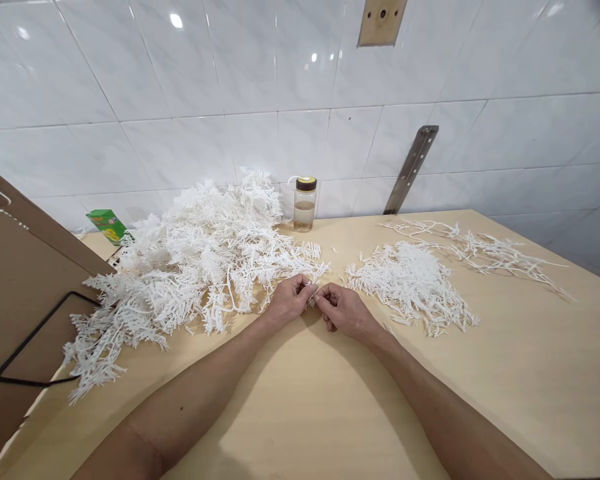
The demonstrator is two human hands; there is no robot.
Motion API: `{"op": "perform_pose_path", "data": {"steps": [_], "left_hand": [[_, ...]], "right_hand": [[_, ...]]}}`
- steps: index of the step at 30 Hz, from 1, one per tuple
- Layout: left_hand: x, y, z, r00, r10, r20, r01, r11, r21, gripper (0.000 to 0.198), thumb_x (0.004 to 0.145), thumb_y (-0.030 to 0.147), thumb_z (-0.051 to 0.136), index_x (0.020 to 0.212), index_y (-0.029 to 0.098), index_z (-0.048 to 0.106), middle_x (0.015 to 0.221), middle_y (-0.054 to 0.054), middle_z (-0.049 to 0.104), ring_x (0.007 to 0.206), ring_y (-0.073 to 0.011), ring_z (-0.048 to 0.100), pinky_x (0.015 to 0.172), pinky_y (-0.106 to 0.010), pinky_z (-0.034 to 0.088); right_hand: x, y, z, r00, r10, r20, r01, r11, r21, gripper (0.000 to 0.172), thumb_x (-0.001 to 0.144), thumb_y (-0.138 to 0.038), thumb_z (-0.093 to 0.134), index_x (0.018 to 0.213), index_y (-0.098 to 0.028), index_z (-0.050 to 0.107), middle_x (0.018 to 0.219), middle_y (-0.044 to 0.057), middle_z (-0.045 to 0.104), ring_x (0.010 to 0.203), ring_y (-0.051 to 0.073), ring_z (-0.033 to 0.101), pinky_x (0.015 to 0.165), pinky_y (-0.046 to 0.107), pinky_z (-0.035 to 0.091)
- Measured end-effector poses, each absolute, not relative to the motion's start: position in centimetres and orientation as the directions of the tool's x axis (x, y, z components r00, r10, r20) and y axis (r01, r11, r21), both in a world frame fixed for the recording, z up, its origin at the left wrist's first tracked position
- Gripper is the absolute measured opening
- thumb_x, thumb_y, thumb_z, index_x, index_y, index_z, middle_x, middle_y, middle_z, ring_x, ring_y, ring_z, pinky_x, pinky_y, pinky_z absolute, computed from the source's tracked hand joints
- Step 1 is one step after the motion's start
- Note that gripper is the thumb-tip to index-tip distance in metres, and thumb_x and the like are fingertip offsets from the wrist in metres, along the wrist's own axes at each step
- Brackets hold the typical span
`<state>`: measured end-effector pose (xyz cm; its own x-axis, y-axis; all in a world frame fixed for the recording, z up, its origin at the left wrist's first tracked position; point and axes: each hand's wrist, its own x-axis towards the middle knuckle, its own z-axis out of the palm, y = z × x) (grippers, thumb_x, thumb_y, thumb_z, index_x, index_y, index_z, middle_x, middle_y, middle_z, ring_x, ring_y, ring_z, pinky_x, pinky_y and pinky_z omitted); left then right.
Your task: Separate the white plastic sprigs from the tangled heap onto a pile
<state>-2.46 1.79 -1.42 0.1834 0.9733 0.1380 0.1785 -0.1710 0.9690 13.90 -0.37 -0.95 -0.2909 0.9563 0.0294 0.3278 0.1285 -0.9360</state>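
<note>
My left hand is closed in a pinch on a small white sprig, beside the right edge of a large heap of white branching sprigs. Touching or almost touching its fingertips, my right hand has its fingers curled together; what they hold, if anything, is too small to make out. Just right of my hands lies a smaller, flatter pile of short white sprigs. Behind that pile, long thin white stems are spread out.
A lidded bottle of liquid stands near the tiled wall, and a green box is behind the heap. At the left is a brown cardboard box with a black wire loop. A metal bar leans against the wall behind the wooden table.
</note>
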Motion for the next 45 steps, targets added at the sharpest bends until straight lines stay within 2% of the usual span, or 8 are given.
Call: {"op": "perform_pose_path", "data": {"steps": [6, 12, 18, 26, 35, 40, 45], "left_hand": [[-2.5, 1.4, -1.1, 0.137, 0.978, 0.154, 0.243, -0.184, 0.952, 0.026, 0.084, 0.039, 0.056, 0.068, 0.020, 0.051, 0.052, 0.005, 0.047, 0.051, -0.0105, 0.042, 0.052, -0.024, 0.033], [-2.5, 1.1, -1.0, 0.123, 0.979, 0.161, 0.219, -0.185, 0.958, 0.028, 0.086, 0.041, 0.057, 0.069, 0.020, 0.050, 0.053, 0.005, 0.046, 0.051, -0.0106, 0.042, 0.053, -0.024, 0.033], [-2.3, 1.1, -1.1, 0.116, 0.975, 0.188, 0.303, -0.215, 0.929, 0.024, 0.086, 0.036, 0.056, 0.070, 0.019, 0.052, 0.057, 0.004, 0.048, 0.055, -0.0112, 0.043, 0.057, -0.024, 0.034], [-2.4, 1.3, -1.5, 0.154, 0.964, 0.215, 0.321, -0.254, 0.912, 0.020, 0.087, 0.034, 0.054, 0.075, 0.019, 0.056, 0.065, 0.001, 0.055, 0.063, -0.0137, 0.050, 0.062, -0.026, 0.037], [-2.3, 0.9, -1.0, 0.141, 0.967, 0.213, 0.414, -0.253, 0.874, 0.020, 0.088, 0.033, 0.050, 0.073, 0.020, 0.048, 0.063, 0.004, 0.046, 0.062, -0.0129, 0.043, 0.062, -0.027, 0.034], [-1.7, 0.2, -1.4, 0.029, 0.954, 0.299, 0.329, -0.291, 0.898, 0.020, 0.089, 0.034, 0.049, 0.074, 0.021, 0.046, 0.065, 0.004, 0.045, 0.062, -0.0124, 0.042, 0.062, -0.026, 0.035], [-1.8, 0.2, -1.6, -0.009, 0.964, 0.267, 0.288, -0.253, 0.924, 0.020, 0.089, 0.035, 0.053, 0.076, 0.020, 0.051, 0.063, 0.003, 0.049, 0.060, -0.0123, 0.045, 0.061, -0.026, 0.036]], "right_hand": [[13.7, -0.1, -1.5, -0.276, 0.961, 0.034, 0.330, 0.128, -0.935, 0.015, 0.085, -0.035, 0.054, 0.085, -0.020, 0.056, 0.051, -0.006, 0.056, 0.038, 0.011, 0.055, 0.040, 0.021, 0.044], [13.7, 0.0, -1.4, -0.288, 0.957, 0.033, 0.284, 0.118, -0.952, 0.018, 0.086, -0.038, 0.053, 0.084, -0.020, 0.056, 0.052, -0.006, 0.055, 0.038, 0.011, 0.054, 0.039, 0.021, 0.044], [13.7, -0.3, -1.1, -0.308, 0.950, 0.048, 0.262, 0.134, -0.956, 0.018, 0.086, -0.039, 0.054, 0.081, -0.021, 0.053, 0.051, -0.007, 0.054, 0.038, 0.011, 0.053, 0.041, 0.021, 0.043], [13.6, -0.5, -0.5, -0.305, 0.951, 0.042, 0.270, 0.129, -0.954, 0.018, 0.087, -0.038, 0.054, 0.080, -0.021, 0.053, 0.052, -0.007, 0.054, 0.037, 0.011, 0.054, 0.041, 0.021, 0.043], [13.4, -0.3, -1.1, -0.275, 0.961, 0.041, 0.341, 0.137, -0.930, 0.011, 0.085, -0.031, 0.053, 0.079, -0.021, 0.053, 0.050, -0.007, 0.054, 0.037, 0.011, 0.055, 0.039, 0.020, 0.044], [12.9, 0.1, -1.3, -0.220, 0.975, -0.022, 0.370, 0.062, -0.927, 0.009, 0.083, -0.028, 0.053, 0.077, -0.021, 0.052, 0.050, -0.006, 0.057, 0.038, 0.013, 0.059, 0.037, 0.020, 0.045], [13.0, 0.0, -1.3, -0.256, 0.967, 0.001, 0.281, 0.076, -0.957, 0.014, 0.085, -0.033, 0.053, 0.079, -0.021, 0.055, 0.052, -0.006, 0.056, 0.037, 0.012, 0.057, 0.037, 0.021, 0.045]]}}
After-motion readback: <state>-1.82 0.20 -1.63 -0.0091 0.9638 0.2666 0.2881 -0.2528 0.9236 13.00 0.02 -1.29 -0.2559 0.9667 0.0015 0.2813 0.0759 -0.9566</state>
